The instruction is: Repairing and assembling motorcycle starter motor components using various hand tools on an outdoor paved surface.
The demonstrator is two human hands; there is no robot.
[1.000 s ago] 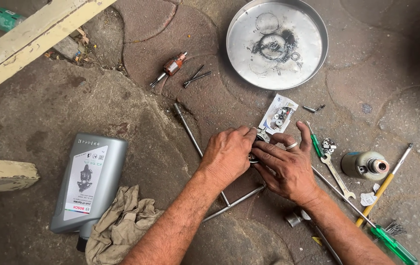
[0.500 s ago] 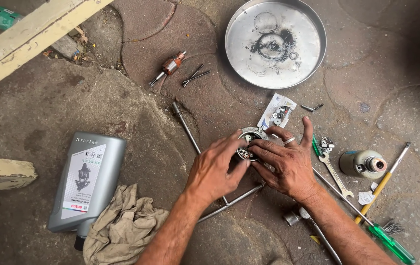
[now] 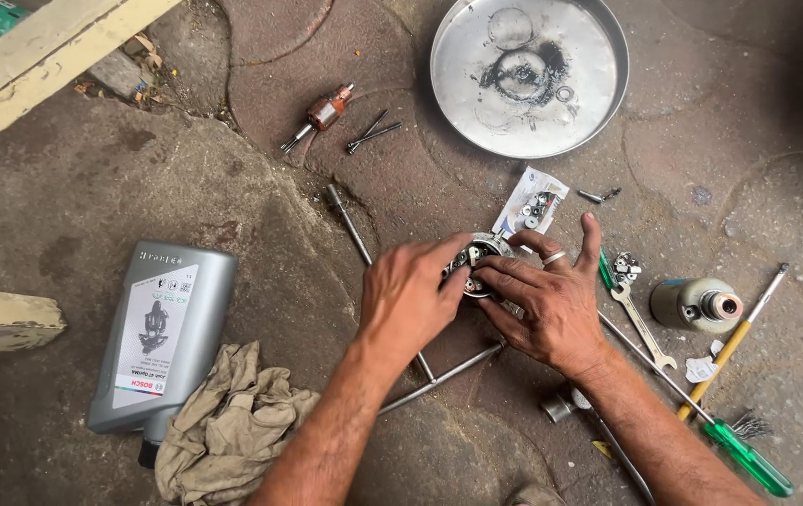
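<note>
Between your two hands, on the stone floor, sat the small round metal housing. Your left hand was closed round its near side; the fingers of your right hand pressed into its open face. Both hands had firm hold. Judgement: you did well to steady the housing with the left and work only the right fingertips, keeping small parts seated. Just beyond the grip lay a packet of small parts; right of it, a spanner, a cylindrical motor body and screwdrivers. Farther beyond: a steel tray. Well left: a grey oil bottle and a rag.
</note>
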